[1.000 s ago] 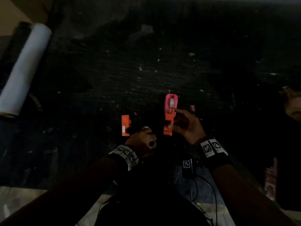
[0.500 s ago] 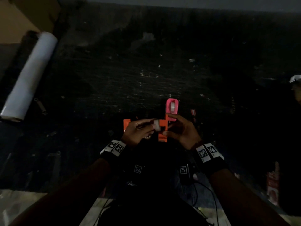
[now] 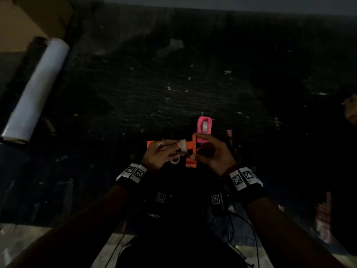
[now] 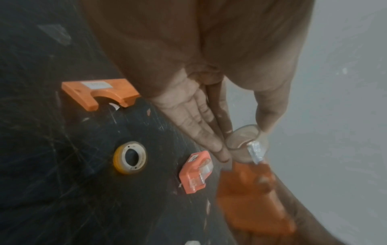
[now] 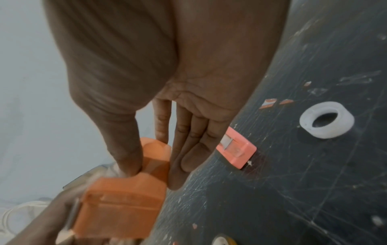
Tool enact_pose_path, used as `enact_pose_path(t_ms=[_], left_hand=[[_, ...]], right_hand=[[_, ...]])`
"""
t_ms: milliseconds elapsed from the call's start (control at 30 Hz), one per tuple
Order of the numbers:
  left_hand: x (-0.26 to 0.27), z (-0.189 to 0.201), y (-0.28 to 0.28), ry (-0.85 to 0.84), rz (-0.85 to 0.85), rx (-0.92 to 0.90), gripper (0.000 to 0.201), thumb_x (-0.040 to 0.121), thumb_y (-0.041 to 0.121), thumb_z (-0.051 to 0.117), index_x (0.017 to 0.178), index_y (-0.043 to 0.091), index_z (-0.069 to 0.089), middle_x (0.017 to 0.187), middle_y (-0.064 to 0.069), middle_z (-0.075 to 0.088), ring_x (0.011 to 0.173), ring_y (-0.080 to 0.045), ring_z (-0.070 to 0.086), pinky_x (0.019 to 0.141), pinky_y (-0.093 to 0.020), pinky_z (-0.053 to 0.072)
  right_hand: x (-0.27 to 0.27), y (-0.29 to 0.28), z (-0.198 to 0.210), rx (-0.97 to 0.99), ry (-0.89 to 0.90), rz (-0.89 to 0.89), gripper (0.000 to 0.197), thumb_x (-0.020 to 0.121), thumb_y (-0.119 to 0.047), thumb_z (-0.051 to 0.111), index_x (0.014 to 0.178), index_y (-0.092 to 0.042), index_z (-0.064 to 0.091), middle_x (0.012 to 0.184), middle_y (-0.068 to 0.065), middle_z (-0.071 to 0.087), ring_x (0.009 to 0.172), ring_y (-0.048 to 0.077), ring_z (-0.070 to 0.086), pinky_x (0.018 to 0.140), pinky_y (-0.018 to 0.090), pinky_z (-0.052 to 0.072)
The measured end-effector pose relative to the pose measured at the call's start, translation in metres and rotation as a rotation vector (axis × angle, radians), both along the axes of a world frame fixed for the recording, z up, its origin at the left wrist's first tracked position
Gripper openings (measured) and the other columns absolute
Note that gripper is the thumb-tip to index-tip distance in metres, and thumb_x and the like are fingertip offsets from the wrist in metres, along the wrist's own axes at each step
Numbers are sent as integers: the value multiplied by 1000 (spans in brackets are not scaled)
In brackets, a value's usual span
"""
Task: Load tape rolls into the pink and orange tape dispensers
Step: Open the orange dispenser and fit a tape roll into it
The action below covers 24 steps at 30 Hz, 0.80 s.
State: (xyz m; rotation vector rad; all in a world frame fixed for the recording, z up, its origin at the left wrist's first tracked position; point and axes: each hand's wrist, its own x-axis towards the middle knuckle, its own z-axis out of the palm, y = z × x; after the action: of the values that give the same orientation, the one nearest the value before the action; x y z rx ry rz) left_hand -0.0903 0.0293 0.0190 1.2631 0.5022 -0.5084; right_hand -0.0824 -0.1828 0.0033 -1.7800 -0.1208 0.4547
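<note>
My left hand (image 3: 179, 149) pinches a small clear tape roll (image 3: 182, 148) between thumb and fingers (image 4: 220, 149); the left wrist view shows the roll (image 4: 244, 137) pressed against the orange dispenser (image 4: 251, 199). My right hand (image 3: 194, 146) grips that orange dispenser (image 3: 191, 151), thumb on one side and fingers on the other, held just above the dark table (image 3: 173, 84). The right wrist view shows the dispenser (image 5: 125, 207) close up and blurred. Just beyond my hands the pink dispenser (image 3: 204, 129) lies on the table with a roll inside it.
A loose orange cover piece (image 4: 100, 92) and a yellow tape roll (image 4: 130, 160) lie by my left hand. A white ring (image 5: 326, 121) sits right of the pink dispenser (image 5: 236, 149). A big white film roll (image 3: 34, 89) lies far left.
My left hand came up off the table beside the orange cover piece and carried the clear roll rightward to the orange dispenser. My right hand kept hold of the dispenser.
</note>
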Motion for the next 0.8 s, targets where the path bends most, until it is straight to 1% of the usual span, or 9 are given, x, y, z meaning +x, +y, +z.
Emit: enact_pose_path(t_ms=[67,167,300,367,467,566,666,733,800], left_hand=[[1,3,-1,-22,-9,7,17,97,9,58,110,2,68,93,-9,75,77,-16,76,73,-22,61],[4,7,-2,-47,-27,30,13,97,14,60,106,10,69,89,-4,78,76,-16,76,72,-23,60],[6,8,-6,-80,-71,105,11,96,21,63,99,13,70,82,-1,76,69,-13,74,69,-24,57],[7,5,-9,-109,-107,179,14,95,25,64,95,14,72,79,-1,75,67,-12,72,71,-28,55],[8,3,-10,-127,-126,235,23,94,30,65,100,10,74,84,-6,76,72,-14,72,76,-34,56],[10,1,-12,-126,-146,270,26,94,31,64,98,7,73,70,3,74,62,-8,70,65,-26,54],[11,1,-13,-125,-148,284,24,95,33,64,91,10,71,66,4,72,59,-7,68,59,-22,55],[12,-1,-12,-121,-152,292,24,94,35,64,86,13,72,71,0,73,63,-11,70,59,-22,56],[13,-3,-11,-117,-156,293,24,94,35,65,86,14,74,79,-5,76,72,-17,73,65,-28,59]], right_hand=[[1,-1,0,0,-2,19,71,72,-17,87,135,-32,56,96,5,77,93,18,73,91,45,57],[0,0,2,15,-7,8,70,74,-13,86,135,-27,55,93,9,77,90,20,73,89,39,58],[0,2,-1,-3,-14,8,71,73,-16,87,135,-28,55,95,7,77,92,19,73,90,41,58],[0,3,-3,-18,-32,10,70,72,-17,87,134,-27,57,101,4,76,97,17,72,94,43,56],[0,4,-1,-44,-46,-7,69,70,-18,88,133,-25,59,115,1,71,108,14,67,101,42,52],[0,5,-2,-166,-178,-11,71,69,-18,89,134,-22,59,127,1,63,118,14,59,106,41,47],[2,5,2,-141,-224,13,76,71,-17,87,139,-22,54,136,-2,59,125,11,55,108,36,45],[3,5,1,-106,-217,11,71,71,-19,86,135,-23,57,130,-2,62,122,12,57,107,39,47],[2,6,1,-82,-195,-4,66,69,-25,86,130,-25,60,122,-2,64,116,13,61,104,45,48]])
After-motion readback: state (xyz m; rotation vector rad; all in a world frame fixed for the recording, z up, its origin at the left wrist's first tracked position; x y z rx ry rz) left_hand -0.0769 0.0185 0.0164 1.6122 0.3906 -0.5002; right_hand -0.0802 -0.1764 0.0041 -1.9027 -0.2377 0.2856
